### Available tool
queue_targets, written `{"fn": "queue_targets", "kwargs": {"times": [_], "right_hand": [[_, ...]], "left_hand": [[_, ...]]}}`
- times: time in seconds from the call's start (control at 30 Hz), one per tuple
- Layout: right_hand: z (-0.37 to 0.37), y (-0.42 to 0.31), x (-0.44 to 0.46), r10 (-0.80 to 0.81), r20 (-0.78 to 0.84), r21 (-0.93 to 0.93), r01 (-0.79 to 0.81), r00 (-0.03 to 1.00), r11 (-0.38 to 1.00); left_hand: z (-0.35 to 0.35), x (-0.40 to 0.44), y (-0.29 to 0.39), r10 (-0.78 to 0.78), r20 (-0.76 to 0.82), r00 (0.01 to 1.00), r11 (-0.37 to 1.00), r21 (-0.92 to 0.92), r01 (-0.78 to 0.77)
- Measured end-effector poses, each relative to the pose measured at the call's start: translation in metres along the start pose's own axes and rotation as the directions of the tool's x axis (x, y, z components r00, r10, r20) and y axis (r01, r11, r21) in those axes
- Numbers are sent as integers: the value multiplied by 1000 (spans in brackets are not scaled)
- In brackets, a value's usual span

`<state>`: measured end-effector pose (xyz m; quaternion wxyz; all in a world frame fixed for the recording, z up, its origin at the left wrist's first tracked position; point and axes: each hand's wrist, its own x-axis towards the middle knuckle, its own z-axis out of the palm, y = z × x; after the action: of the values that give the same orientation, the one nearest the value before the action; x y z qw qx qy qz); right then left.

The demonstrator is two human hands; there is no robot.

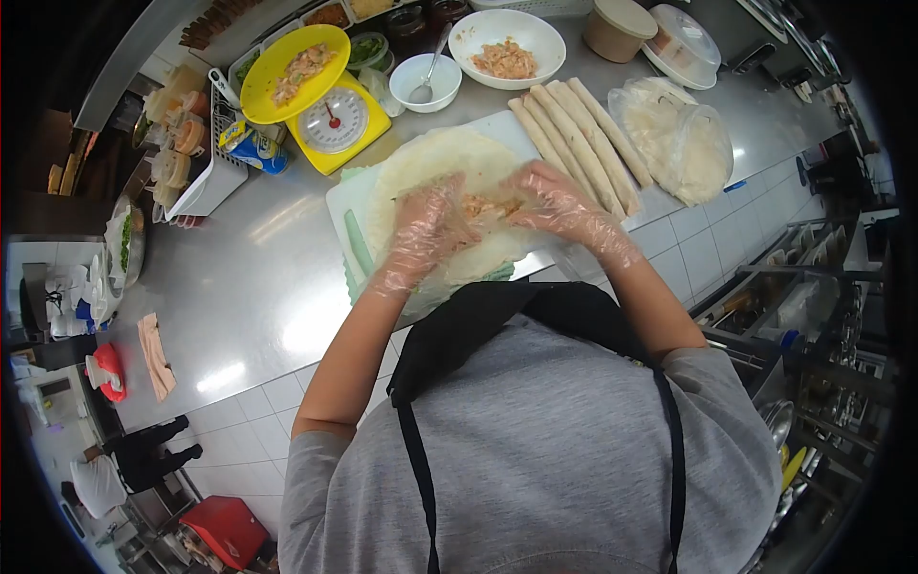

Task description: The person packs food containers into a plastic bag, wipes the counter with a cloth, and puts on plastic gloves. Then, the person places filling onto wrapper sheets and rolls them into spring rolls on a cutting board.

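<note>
A round, pale, thin wrapper (426,158) lies over a white cutting board (516,129). Shredded, orange-flecked filling (490,208) forms a small strip on it. Both of my hands wear clear plastic gloves. My left hand (427,222) curls its fingers around the filling's left end, the thumb toward my body. My right hand (562,203) bends its fingertips down onto the right end. The undersides of both hands are hidden. Right of the board lie several long rolled wraps (579,143), side by side.
A yellow scale (333,120) carries a yellow plate (263,91) of filling. Behind the board are a small bowl (406,81) with a spoon and a white bowl (464,38) of filling. Bagged wrappers (674,143) lie right. Another person (98,488) stands far left.
</note>
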<state>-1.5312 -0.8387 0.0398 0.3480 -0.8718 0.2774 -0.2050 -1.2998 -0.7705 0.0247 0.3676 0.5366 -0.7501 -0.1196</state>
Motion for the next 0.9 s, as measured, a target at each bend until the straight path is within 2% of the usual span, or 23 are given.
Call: {"fn": "queue_targets", "kwargs": {"times": [0.07,0.1,0.17,0.23,0.27,0.33,0.4,0.47,0.5,0.53,0.57,0.6,0.63,0.67,0.73,0.8,0.83,0.87,0.9], "right_hand": [[6,-8,3,-62,-258,-104,36,964,994],[11,-4,4,-58,-261,-104,32,964,994],[23,15,8,-89,-81,-301,61,993,952],[26,23,10,-38,-42,-263,26,998,964],[26,26,10,9,2,-227,-8,1000,974],[23,26,7,16,12,-192,-13,1000,981],[15,18,4,23,21,-160,-19,1000,987],[4,-2,-1,116,-25,-60,-118,993,991],[4,-2,1,117,-26,-59,-118,993,991],[5,-2,2,11,-75,-101,-18,997,995],[6,-1,3,-97,-118,-148,79,988,986],[8,-1,6,-96,-118,-147,78,988,986],[9,1,9,-73,-36,-165,66,997,984],[10,3,12,-47,43,-185,54,998,981],[10,13,9,-41,41,-222,50,998,974],[9,19,5,-35,45,-257,46,998,965],[9,21,2,-24,20,-218,28,1000,976],[8,23,-1,-13,-7,-178,12,1000,984],[5,23,-5,-12,-8,-180,11,1000,984]], "left_hand": [[9,-2,-4,-20,61,998,999,49,17],[15,-3,-8,-42,114,993,994,102,31],[34,-3,-19,-56,150,987,998,39,51],[54,-7,-34,-74,184,980,997,-20,79],[64,-9,-42,-52,184,982,998,50,43],[61,-7,-33,-30,188,982,993,121,7],[40,1,-3,3,93,996,992,-126,9],[16,12,13,-9,86,996,994,-105,18],[9,14,15,-18,80,997,996,-85,25],[8,13,13,-19,84,996,996,-86,26],[6,13,11,-99,166,981,969,-209,134],[6,13,10,-166,255,953,916,-317,245],[11,13,9,-165,255,953,917,-316,243],[20,14,9,-200,307,931,753,-560,346],[34,19,9,-210,365,907,516,-747,420],[38,26,11,-292,534,793,325,-725,608],[34,27,13,-292,535,793,324,-725,608],[29,30,14,-202,397,895,795,-468,387],[23,32,17,-31,319,947,998,-43,47]]}}
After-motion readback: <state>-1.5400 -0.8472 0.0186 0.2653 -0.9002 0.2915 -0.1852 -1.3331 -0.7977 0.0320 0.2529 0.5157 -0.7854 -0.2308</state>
